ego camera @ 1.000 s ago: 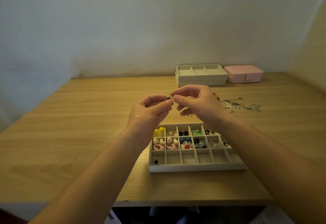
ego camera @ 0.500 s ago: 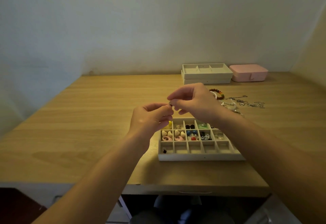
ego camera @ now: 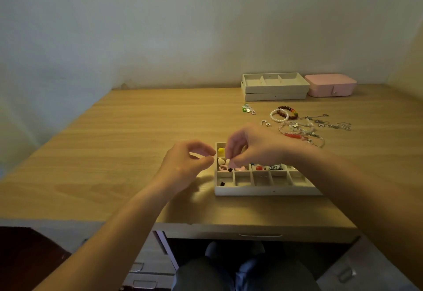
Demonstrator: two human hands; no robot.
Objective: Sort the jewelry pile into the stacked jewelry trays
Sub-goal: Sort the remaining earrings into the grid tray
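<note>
Pale wood-grain laminate covers the desk (ego camera: 137, 142). Close to its front edge sits the grid tray (ego camera: 265, 191), a cream, felt-looking rectangle cut into small square cells, and I take that tray as my mark.

On my feed the right hand (ego camera: 251, 148) hangs over the tray's left columns. Its fingers (ego camera: 231, 164) are bunched downward and narrow, pinching a small black stud (ego camera: 230, 170) above the divider between the middle and front rows. The left hand (ego camera: 183, 164) hovers just off the tray's left edge. Its thumb and forefinger curve toward each other with a slim gap, and I cannot tell whether anything tiny sits between them.

Inside the tray I see a round yellow ball (ego camera: 220, 150) in the far-left cell and cream heart shapes (ego camera: 221, 161) in the cell in front of it. A glossy red bead (ego camera: 258, 168) lies toward the tray's middle, and a second black stud (ego camera: 222, 183) sits in the front-left cell.

Beyond the tray's far right corner lies the jewelry pile (ego camera: 304, 130). It holds a dark red beaded bracelet (ego camera: 286, 110), a pearl bracelet (ego camera: 278, 116) touching it, and thin silver chains (ego camera: 332, 124) in a tangle. A few small green and heart-shaped charms (ego camera: 248, 108) lie behind the tray.

Farthest behind it, against the wall, stand the stacked trays (ego camera: 274, 89), two cream layers, the upper one with long cells. Just right of them is a smooth, rounded pink box (ego camera: 329, 87).
</note>
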